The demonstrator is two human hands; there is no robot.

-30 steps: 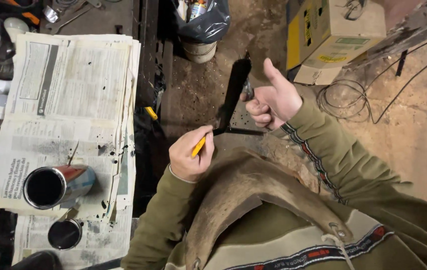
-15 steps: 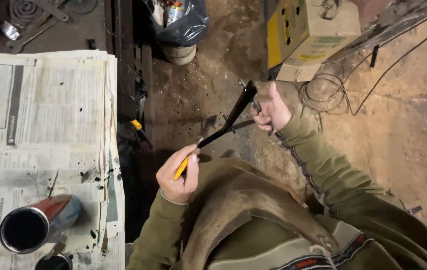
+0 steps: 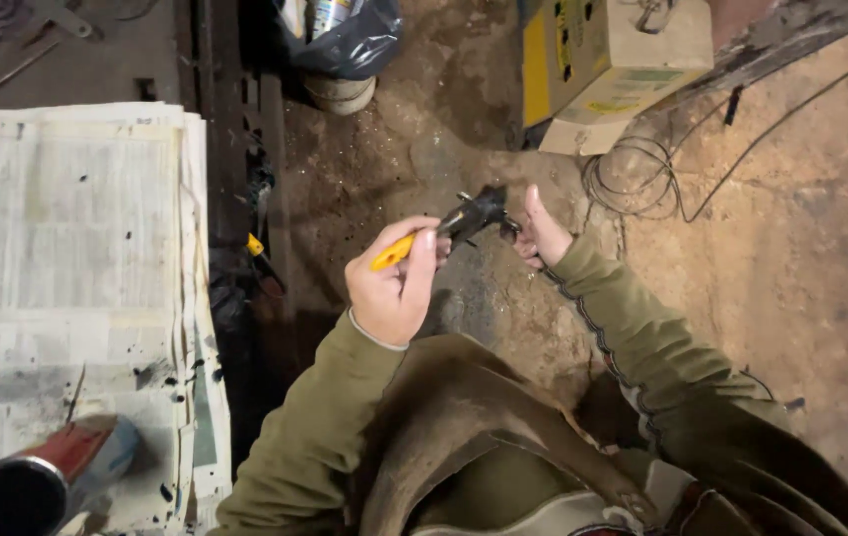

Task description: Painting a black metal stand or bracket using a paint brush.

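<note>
Brush and dark part held between both hands

Yellow-handled brush sits gripped in the closed left hand, its tip against a small dark metal part. Just right, the right hand pinches that part, thumb raised, above the dirt floor.

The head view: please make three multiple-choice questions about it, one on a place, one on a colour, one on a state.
1. Where is the open tin can?
A. on the newspaper
B. on the cardboard box
C. in the right hand

2. What colour is the handle of the tool in the left hand?
A. red
B. yellow
C. green

3. How is the right hand?
A. flat on the floor
B. in a pocket
C. pinching the dark part, thumb up

Answers: A, the can rests on the newspaper; B, yellow shows above the fingers; C, fingertips meet the part.
</note>
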